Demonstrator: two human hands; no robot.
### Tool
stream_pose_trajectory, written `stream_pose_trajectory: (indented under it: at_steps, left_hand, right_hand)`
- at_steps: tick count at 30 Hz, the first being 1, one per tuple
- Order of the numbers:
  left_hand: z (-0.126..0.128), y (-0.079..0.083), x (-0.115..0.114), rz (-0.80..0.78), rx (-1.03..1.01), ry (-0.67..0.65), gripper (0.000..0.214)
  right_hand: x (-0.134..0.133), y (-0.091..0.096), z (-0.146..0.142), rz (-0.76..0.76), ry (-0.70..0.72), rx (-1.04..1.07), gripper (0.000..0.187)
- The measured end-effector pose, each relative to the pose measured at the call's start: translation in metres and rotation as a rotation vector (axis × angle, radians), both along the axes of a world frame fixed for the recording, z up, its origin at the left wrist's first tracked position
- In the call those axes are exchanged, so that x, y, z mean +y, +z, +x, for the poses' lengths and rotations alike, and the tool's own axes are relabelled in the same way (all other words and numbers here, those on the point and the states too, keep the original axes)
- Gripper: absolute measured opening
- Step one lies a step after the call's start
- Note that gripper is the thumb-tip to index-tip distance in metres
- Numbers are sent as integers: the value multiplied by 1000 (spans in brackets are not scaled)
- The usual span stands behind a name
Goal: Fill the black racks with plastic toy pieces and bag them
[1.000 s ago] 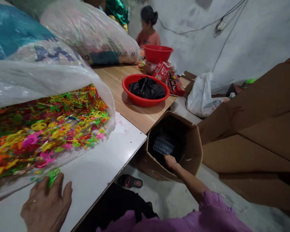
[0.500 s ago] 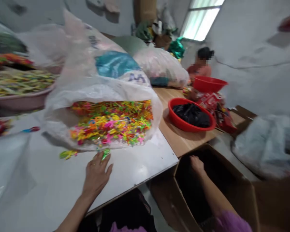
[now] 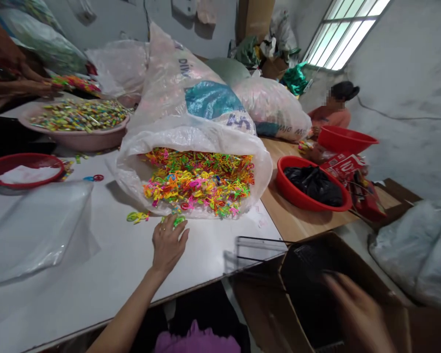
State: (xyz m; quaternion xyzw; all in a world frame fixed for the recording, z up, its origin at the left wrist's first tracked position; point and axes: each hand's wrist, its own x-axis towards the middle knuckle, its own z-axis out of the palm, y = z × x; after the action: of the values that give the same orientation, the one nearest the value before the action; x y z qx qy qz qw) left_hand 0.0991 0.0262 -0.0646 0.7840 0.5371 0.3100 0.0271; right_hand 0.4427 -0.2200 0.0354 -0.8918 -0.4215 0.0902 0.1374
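Two hands live: left grip half-curled on green plastic bits below the sack, right grip blurred over the box, shape untellable.

Daylight comes through a barred window, while the right hand is blurred.

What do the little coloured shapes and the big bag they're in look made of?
The coloured shapes look like moulded plastic, glossy, judging by their bright colours, thin curved forms and shine. The clear bag looks like thin plastic film, cloudy and creased with glare; its exact plastic can't be told.
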Motion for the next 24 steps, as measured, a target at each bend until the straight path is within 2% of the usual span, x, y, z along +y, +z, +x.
stream_pose_trajectory:
  at_steps: [1,3,4,5,7,10,14,16,19,22,24]
  left_hand:
    - [-7,4,-8,7,-70,-32,29]
    - [-25,8,-27,6,-125,-124,32]
    - [-34,7,-37,2,-85,-176,33]
    - [-43,5,-46,2,-7,-224,35]
    - [-56,-3,-61,16,186,-298,36]
    - [-60,-16,-69,49,318,-334,37]
    - [-45,-20,-68,54,301,-340,34]
    - [-40,-15,-67,55,280,-329,32]
    - [-40,0,-58,78,167,-250,29]
    - [-32,26,-32,118,67,-166,31]
    - [-14,45,-5,154,125,-198,34]
  right_hand:
    - [27,-14,-31,104,6,215,53]
    - [77,-40,-82,192,188,587,45]
    - [98,-49,-99,195,265,675,44]
    - [116,-54,-111,195,314,661,44]
    - [148,-52,-120,219,419,461,41]
    - [195,-32,-124,219,536,69,32]
    - [256,-14,-142,-20,559,-302,25]
    - [270,-14,-148,-107,577,-369,20]
    - [263,-18,-141,-102,592,-389,23]
    - [249,-25,-131,-92,618,-387,22]
    - [249,-31,-131,-85,614,-348,23]
